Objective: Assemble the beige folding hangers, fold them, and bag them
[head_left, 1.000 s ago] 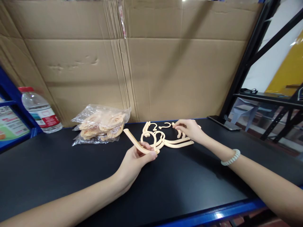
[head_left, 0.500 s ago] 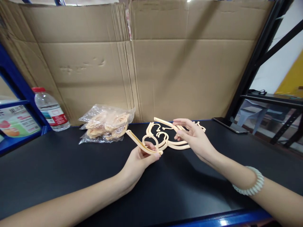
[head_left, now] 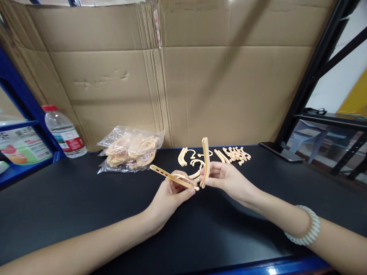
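Observation:
My left hand (head_left: 173, 196) is closed on a cream plastic hanger arm (head_left: 163, 173) with a curved hook at its inner end, partly hidden by the fingers. My right hand (head_left: 225, 177) grips a second hanger arm (head_left: 205, 156), held nearly upright. The lower end of this arm is close to the inner end of the left one; whether they touch I cannot tell. Behind my hands lie loose hooks (head_left: 197, 163) and a pair of hanger arms (head_left: 182, 156). More arms (head_left: 221, 156) and a heap of small curved pieces (head_left: 237, 154) lie farther right.
Clear plastic bags (head_left: 130, 147) of cream parts are stacked at the back left. A water bottle (head_left: 65, 131) stands beside the blue shelf frame (head_left: 17, 95). A phone (head_left: 280, 151) lies at the back right. Cardboard (head_left: 229, 95) walls off the black table's (head_left: 86, 214) far side.
My right hand has brought its hanger arm left and down towards the left one, turning it upright. The left piece has rolled, showing its slotted side.

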A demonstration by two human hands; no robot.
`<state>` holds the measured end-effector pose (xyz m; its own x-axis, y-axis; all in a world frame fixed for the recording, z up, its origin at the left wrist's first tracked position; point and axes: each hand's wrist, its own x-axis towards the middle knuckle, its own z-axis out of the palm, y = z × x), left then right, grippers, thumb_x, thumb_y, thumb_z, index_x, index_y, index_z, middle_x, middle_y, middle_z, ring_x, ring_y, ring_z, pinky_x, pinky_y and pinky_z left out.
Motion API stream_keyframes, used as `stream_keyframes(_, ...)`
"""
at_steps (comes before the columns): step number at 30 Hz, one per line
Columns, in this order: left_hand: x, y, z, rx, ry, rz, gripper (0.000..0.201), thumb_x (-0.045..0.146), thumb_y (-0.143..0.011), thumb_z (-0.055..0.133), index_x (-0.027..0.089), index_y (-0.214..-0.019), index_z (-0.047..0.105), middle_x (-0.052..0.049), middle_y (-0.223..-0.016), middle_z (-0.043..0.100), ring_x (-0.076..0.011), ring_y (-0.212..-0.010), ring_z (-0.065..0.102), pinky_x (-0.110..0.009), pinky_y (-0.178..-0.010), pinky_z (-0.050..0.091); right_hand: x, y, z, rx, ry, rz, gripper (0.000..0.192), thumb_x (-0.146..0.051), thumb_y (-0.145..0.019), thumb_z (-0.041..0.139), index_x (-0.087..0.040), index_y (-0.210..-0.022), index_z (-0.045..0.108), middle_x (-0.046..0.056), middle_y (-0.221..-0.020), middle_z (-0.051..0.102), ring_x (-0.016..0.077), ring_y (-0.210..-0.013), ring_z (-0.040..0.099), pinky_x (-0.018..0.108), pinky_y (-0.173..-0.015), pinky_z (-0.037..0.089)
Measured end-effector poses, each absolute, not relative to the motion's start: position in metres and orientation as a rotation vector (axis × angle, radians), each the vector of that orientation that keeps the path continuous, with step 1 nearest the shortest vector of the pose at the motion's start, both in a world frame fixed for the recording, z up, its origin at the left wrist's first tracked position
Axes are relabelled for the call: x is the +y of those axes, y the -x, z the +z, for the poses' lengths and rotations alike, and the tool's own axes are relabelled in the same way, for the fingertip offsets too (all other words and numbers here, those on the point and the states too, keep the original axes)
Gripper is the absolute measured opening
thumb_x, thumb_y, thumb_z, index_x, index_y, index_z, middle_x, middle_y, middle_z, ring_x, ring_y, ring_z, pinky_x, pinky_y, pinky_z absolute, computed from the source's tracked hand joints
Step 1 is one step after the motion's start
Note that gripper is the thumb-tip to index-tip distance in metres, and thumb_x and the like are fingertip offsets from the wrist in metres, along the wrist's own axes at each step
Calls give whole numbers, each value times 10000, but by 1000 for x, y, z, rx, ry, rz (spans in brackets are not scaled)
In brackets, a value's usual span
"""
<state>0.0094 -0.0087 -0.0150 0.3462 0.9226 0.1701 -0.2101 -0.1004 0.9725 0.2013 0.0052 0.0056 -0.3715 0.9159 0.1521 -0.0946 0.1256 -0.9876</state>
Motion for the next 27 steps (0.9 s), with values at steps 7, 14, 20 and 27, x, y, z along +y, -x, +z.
stream_keyframes(7,-9,-10,-13,739,-1329,1108,264,176,-720,760,192,-842,527,11,-828,681,-136,-873,622,-308,-913,442,2,-199,7,-1590,808,1368,269,-293,-663,782,-174,-881,679,37,-883,715,192,-840,682,384,-879,512)
stream_keyframes(14,-13,-11,-11,813,-1408,1103,228,202,-703,756,184,-776,541,1,-815,679,-175,-889,638,-334,-897,467,4,-199,4,-1627,780,1345,154,-166,-665,725,-180,-810,673,16,-810,711,186,-811,680,365,-844,522)
stream_keyframes(20,-15,-11,-13,855,-1389,1140,239,210,-682,770,184,-757,544,5,-789,683,-178,-858,648,-312,-843,489,-2,-196,5,-1630,844,1269,106,-149,-656,716,-175,-743,662,16,-781,709,184,-776,679,350,-812,539)
stream_keyframes(27,-13,-11,-12,867,-1316,1135,210,210,-687,786,155,-746,591,-37,-880,711,-162,-884,638,-272,-826,490,-3,-192,1,-1596,857,1217,230,-268,-651,785,-156,-791,641,41,-842,706,193,-821,680,350,-823,534)
